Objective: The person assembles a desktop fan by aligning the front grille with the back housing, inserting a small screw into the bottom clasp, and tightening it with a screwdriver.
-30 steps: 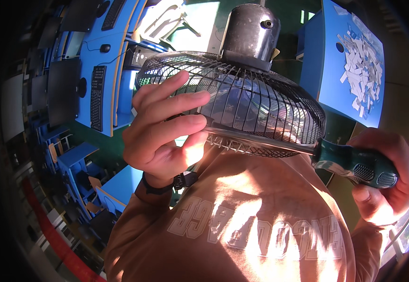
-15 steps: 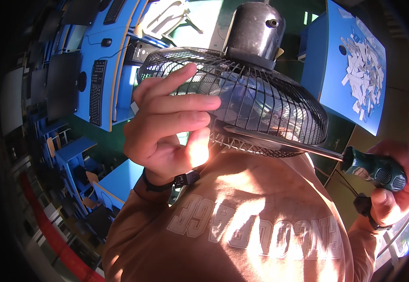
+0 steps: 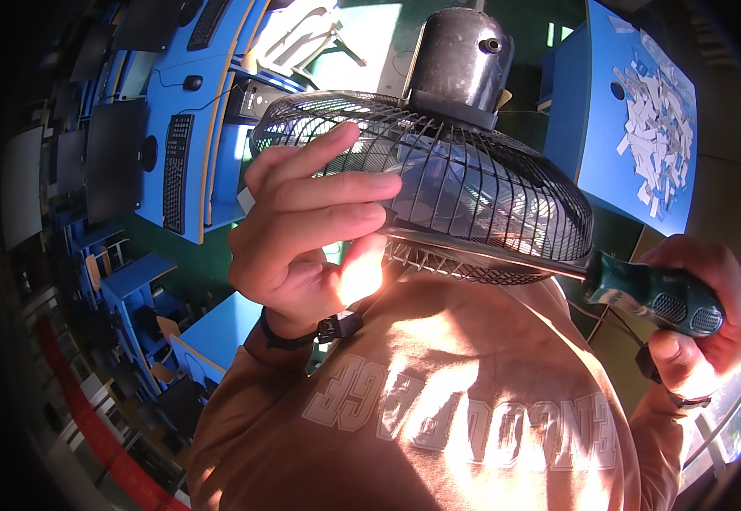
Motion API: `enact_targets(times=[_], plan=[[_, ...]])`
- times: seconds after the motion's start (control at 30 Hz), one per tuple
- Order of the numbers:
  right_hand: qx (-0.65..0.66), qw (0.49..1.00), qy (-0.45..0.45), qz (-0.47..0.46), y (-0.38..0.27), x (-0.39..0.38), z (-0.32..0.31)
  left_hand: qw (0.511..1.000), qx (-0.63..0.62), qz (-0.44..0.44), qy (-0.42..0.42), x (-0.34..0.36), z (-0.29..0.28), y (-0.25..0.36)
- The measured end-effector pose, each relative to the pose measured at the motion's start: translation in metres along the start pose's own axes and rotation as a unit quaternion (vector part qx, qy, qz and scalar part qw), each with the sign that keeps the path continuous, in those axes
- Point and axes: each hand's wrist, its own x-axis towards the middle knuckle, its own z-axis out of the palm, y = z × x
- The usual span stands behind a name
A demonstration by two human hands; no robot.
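Though obscure at tip, screwdriver [image 3: 634, 286] clasped in right grip [image 3: 732, 289]; left grip [image 3: 289, 234] by fan guard [image 3: 507, 175], hold unclear.

Black keyboard [image 3: 178, 175], mouse [image 3: 192, 83] (corded) on blue desk [image 3: 159, 109]

Sunlight bleached patches of the brown fabric sweatshirt [image 3: 438, 396]; highlights glinted on the black, round wire-caged fan [image 3: 472, 183]; dark edges bowed.

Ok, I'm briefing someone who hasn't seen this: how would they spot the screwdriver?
Find the big black fan at upper centre. Just beyond its lower right edge is the person's right grip, closed around the screwdriver. Its thick, dark green handle sets it apart from the black fan and blue tables.
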Motion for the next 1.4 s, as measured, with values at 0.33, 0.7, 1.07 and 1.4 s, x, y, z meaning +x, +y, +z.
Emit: enact_targets(times=[0.33,0.7,1.07,1.4], plan=[[0.106,0.984,0.073,0.126,-0.001,-0.01,0.035,1.0,0.007,0.006,0.009,-0.002,-0.003,-0.003],[0.235,0.959,0.074,0.136,0.015,-0.018,0.054,1.0,0.004,0.007,-0.007,0.001,-0.004,-0.003],[0.445,0.874,0.02,0.191,0.016,-0.009,0.053,1.0,-0.008,-0.005,-0.005,0.0,-0.002,0.0],[0.419,0.884,0.04,0.203,0.013,-0.015,0.044,1.0,-0.01,0.002,-0.003,-0.002,-0.002,-0.002]])
